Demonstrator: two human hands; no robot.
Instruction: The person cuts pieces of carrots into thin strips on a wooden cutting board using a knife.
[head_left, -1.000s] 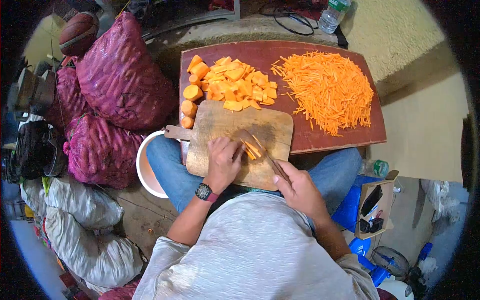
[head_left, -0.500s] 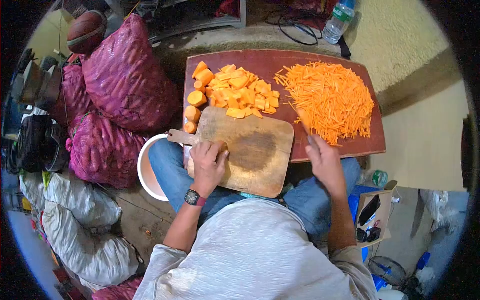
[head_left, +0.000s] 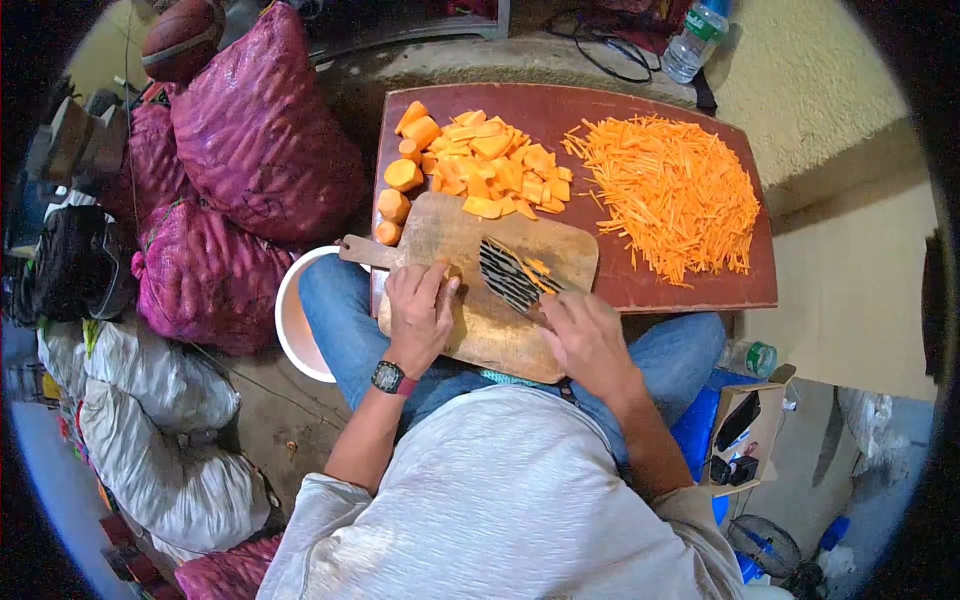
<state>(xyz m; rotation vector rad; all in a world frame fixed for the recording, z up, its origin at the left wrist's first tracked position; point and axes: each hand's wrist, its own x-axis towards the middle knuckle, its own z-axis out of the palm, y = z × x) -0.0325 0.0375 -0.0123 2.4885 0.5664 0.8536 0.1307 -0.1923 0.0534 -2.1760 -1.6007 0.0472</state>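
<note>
A wooden cutting board (head_left: 480,325) with a handle lies across the lap and the near edge of the red table. My right hand (head_left: 583,335) is closed on a knife (head_left: 510,277) with a dark-striped blade over the board, and a few orange shreds cling to the blade. On the left part of the board my left hand (head_left: 420,308) rests with fingers bent over a small orange piece (head_left: 446,270), mostly hidden. Beyond the board lie orange chunks and slices (head_left: 490,160). A large heap of thin orange shreds (head_left: 680,195) is at the right.
The red table (head_left: 700,290) has round orange pieces (head_left: 403,175) at its left. Pink mesh sacks (head_left: 265,140), a white basin (head_left: 292,320) and white sacks (head_left: 170,470) stand on the left. A plastic bottle (head_left: 695,45) is at the back right, an open box (head_left: 745,440) at the right.
My right hand has moved left with the knife, from beside the shred heap to over the board. My left hand stays on the board. The view has shifted slightly.
</note>
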